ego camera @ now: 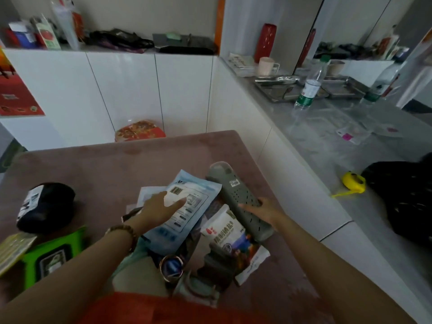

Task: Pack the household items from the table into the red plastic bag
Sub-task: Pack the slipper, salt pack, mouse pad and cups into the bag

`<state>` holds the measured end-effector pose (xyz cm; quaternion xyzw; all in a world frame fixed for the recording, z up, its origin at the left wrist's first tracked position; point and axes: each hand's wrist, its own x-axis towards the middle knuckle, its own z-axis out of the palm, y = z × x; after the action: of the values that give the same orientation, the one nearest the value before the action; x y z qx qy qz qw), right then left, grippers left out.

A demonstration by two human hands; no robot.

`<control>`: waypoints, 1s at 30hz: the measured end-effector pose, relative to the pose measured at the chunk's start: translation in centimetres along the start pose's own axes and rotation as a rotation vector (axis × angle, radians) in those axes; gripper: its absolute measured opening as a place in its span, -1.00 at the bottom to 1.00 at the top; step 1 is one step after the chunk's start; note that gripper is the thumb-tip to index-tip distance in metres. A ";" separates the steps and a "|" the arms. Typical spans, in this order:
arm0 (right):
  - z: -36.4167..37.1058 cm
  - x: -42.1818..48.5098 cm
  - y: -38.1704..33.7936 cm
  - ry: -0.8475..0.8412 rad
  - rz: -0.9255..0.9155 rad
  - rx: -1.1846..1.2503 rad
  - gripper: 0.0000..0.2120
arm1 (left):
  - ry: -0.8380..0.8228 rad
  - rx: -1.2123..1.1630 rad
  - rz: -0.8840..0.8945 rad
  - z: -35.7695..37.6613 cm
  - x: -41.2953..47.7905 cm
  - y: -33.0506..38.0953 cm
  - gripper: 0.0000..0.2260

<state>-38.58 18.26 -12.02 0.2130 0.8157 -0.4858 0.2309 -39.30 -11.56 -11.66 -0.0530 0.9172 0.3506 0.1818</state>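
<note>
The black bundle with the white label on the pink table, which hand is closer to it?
Left. The left hand rests on the light blue packet, just right of the black bundle. The right hand grips the grey perforated case, farther right.

Flat pouch (187,206) left of perforated case (243,202); salt bag (230,232) before both; table (105,164) beneath.

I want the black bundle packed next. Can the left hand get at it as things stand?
Probably yes. The black bundle lies uncovered on the table, left of the left hand, which only rests flat on the blue packet. Nothing stands between them.
</note>
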 end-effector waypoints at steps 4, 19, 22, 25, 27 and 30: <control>1.2 1.8 -0.3 0.046 -0.073 -0.103 -0.10 | -0.028 0.278 -0.080 2.7 2.1 -2.1 -0.05; -1.8 -10.1 -3.0 -0.333 -0.136 0.477 -0.36 | -0.378 0.033 0.180 1.9 -6.0 1.9 -0.60; -2.1 -13.8 -3.2 -0.437 -0.144 0.579 -0.38 | -0.292 -0.110 0.140 -0.8 -8.5 2.8 -0.69; -1.7 -17.5 -3.2 -0.463 -0.112 0.641 -0.28 | -0.220 -0.101 0.185 -4.4 -13.2 3.1 -0.66; -1.0 -20.5 -3.3 -0.497 -0.106 0.632 -0.12 | -0.174 -0.084 0.222 -7.0 -17.6 2.4 -0.68; -0.2 -25.8 -3.2 -0.527 -0.117 0.640 -0.13 | -0.095 -0.105 0.260 -10.2 -25.6 0.8 -0.61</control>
<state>-19.78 13.86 5.38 0.0957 0.5471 -0.7649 0.3261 -18.69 -18.48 5.33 0.0735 0.8871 0.4208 0.1751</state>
